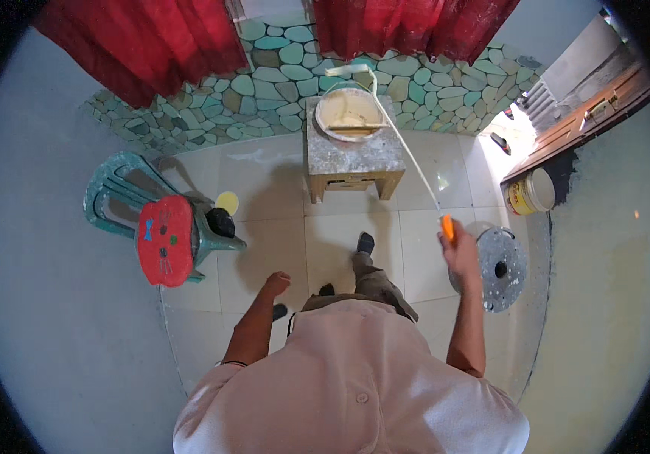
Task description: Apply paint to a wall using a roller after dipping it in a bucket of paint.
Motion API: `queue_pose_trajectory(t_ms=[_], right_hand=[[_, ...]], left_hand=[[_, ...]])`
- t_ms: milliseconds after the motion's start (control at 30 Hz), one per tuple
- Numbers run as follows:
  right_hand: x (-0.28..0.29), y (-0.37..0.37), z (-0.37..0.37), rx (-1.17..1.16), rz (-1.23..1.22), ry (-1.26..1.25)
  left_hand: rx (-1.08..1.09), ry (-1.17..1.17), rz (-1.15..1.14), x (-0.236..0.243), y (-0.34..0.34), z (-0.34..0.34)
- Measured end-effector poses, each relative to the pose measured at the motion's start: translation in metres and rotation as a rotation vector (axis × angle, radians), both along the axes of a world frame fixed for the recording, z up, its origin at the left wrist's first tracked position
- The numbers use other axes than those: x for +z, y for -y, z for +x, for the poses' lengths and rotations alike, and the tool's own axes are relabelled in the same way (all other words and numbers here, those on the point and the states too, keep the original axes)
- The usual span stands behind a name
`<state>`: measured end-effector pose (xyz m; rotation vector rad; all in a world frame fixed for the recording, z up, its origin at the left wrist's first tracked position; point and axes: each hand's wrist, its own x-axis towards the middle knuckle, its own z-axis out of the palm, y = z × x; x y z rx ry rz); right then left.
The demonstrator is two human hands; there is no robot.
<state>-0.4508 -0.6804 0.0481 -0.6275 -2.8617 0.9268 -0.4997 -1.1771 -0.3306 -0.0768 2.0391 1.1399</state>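
My right hand (461, 255) is closed around the orange handle of a long paint roller (408, 147). The thin pale rod of the roller reaches forward and left, and its pale roller end lies beyond a round white bucket (318, 113). Whitish paint coats the inside of this bucket, and a thin brown stick spans its near side. Beneath it stands a paint-spattered stool (321, 160). At my left side hangs my left hand (276, 284), its fingers curled in with nothing seen in them, apart from everything around it.
To the left stands a green plastic chair (117, 178) with a red cushion (164, 240). A grey spattered disc (508, 270) with a dark centre sits right of my right hand. Farther right are a yellow-and-white bucket (531, 193) and an open wooden door (586, 121). Red curtains (416, 26) hang ahead.
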Motion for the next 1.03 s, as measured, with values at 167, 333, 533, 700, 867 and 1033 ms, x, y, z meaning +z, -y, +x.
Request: queue_pose_trajectory(t_ms=[167, 333, 533, 700, 867, 1033], right_hand=[[0.089, -0.057, -0.078, 0.115, 0.319, 0.239], [0.129, -0.103, -0.161, 0.281, 0.261, 0.35], [0.157, -0.105, -0.263, 0.372, 0.132, 0.559], [0.155, -0.093, -0.339, 0.463, 0.215, 0.649], [0.157, -0.055, -0.38, 0.464, 0.406, 0.845], [0.156, -0.026, -0.396, 0.378, 0.336, 0.94]], left_hand=[[-0.16, 0.055, -0.111, 0.037, -0.059, -0.023], [-0.01, 0.083, -0.113, 0.042, -0.091, -0.048], [0.21, 0.094, -0.015, 0.048, -0.108, -0.069], [0.105, 0.033, -0.096, 0.032, -0.093, -0.073], [0.082, 0.159, 0.064, 0.024, -0.069, -0.099], [-0.022, 0.171, -0.073, 0.016, -0.042, -0.164]])
